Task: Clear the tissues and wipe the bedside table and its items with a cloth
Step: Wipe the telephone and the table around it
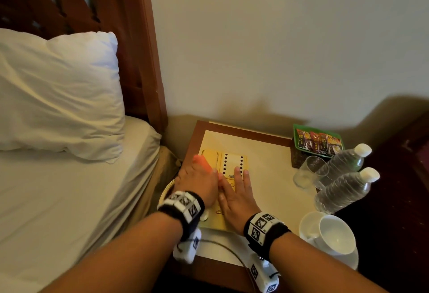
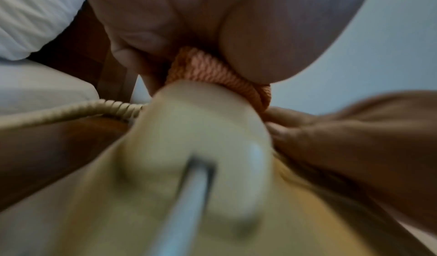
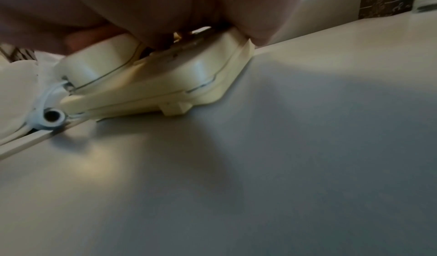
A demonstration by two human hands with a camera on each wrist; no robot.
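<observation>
A cream telephone lies on the white-topped bedside table. My left hand grips a bunched orange cloth and presses it on the handset at the phone's left side. The left wrist view shows the cloth wedged between my palm and the handset, with the coiled cord running off left. My right hand rests flat on the phone's body, fingers straight. From the right wrist, the phone sits under my palm on the table top. No tissues are in view.
Two water bottles and a glass crowd the table's right side. A green box of sachets stands behind them; a white cup on a saucer is at the front right. The bed and pillow lie left.
</observation>
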